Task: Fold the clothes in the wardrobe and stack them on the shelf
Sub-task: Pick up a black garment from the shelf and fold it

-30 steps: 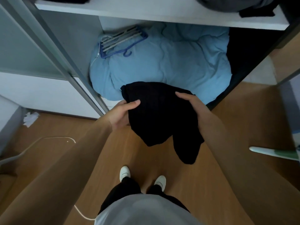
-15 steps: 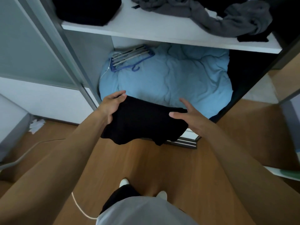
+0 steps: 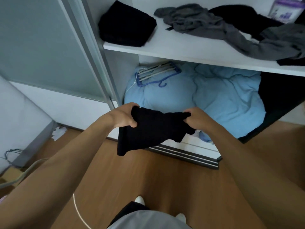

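Littering white shelf [image 3: 181, 47], crumpled grey clothes [image 3: 206, 25]

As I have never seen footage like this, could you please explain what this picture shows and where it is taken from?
There is no machine here: a person wears a wide-angle camera on the head, looking forward and down. The left hand and right hand each grip a black garment, held in the air before an open wardrobe. On the white shelf lie a folded black pile at the left and crumpled grey clothes to its right. Below sits a light blue duvet with a blue hanger on top.
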`<state>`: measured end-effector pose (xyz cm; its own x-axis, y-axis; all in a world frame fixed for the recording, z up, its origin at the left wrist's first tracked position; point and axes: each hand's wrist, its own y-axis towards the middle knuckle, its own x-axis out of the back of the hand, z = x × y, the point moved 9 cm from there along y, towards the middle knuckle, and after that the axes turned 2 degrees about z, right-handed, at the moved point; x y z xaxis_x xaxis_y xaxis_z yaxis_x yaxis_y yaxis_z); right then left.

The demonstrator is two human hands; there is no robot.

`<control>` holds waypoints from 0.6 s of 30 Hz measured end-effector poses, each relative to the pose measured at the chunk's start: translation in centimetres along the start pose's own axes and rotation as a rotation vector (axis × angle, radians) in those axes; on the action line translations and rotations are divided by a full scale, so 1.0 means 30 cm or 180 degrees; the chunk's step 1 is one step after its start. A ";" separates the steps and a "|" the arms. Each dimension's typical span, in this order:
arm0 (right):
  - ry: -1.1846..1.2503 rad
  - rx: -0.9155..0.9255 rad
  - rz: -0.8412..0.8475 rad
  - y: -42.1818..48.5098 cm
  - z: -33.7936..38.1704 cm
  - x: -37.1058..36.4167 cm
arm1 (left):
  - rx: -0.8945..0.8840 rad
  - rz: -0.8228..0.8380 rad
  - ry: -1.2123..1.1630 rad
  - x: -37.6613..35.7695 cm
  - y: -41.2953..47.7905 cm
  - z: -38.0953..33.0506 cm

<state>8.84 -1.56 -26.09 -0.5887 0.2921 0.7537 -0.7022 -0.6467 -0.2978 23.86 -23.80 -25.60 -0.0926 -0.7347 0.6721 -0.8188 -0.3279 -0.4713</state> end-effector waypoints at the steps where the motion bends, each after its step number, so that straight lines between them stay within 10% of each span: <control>1: -0.0011 0.0054 -0.0041 0.021 0.042 0.010 | -0.0068 -0.0204 0.0177 0.047 0.004 -0.001; 10: -0.0823 0.0408 -0.1329 0.115 0.413 0.256 | -0.0533 -0.1536 -0.0313 0.504 -0.041 0.055; 18: -0.1327 0.0716 -0.2862 0.129 0.676 0.463 | -0.1330 -0.1407 -0.0904 0.724 -0.030 -0.001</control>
<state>6.07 -14.30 -4.89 0.3373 0.4943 0.8012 -0.6990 -0.4386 0.5648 22.57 -39.46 -10.56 0.4078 -0.7306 0.5476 -0.9012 -0.4183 0.1130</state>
